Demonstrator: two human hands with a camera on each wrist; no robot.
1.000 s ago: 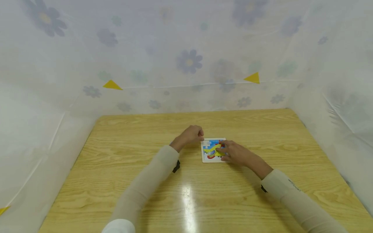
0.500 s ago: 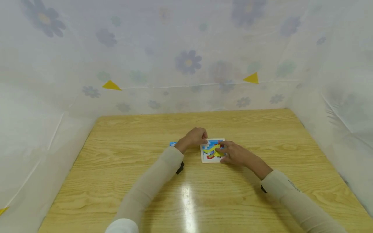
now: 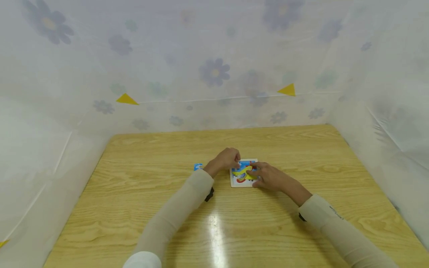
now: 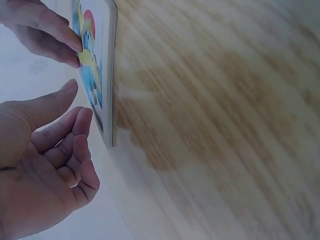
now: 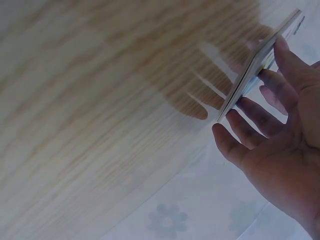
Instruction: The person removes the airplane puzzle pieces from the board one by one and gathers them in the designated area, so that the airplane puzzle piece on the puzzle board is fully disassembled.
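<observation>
A small jigsaw puzzle (image 3: 240, 175) in a white frame lies on the table, with a yellow and red aeroplane on blue. My left hand (image 3: 228, 158) is over its top left corner, thumb tip at the picture. In the left wrist view, thumb and forefinger are apart, the other fingers loosely bent, and nothing shows between them. My right hand (image 3: 270, 176) rests on the puzzle's right side with spread fingers. In the right wrist view, the thumb (image 5: 286, 52) touches the board's edge. Blue and white puzzle pieces (image 3: 197, 166) lie left of the puzzle, partly hidden by my left wrist.
The wood-grain table (image 3: 161, 149) spreads around the puzzle. Behind it and on both sides hangs a pale flowered sheet (image 3: 214, 104), with yellow triangles (image 3: 287, 90) on it.
My left hand has moved slightly right, onto the puzzle's top left corner. The white gap there now shows mostly blue. My right hand has stayed in place, and the loose pieces have come into view.
</observation>
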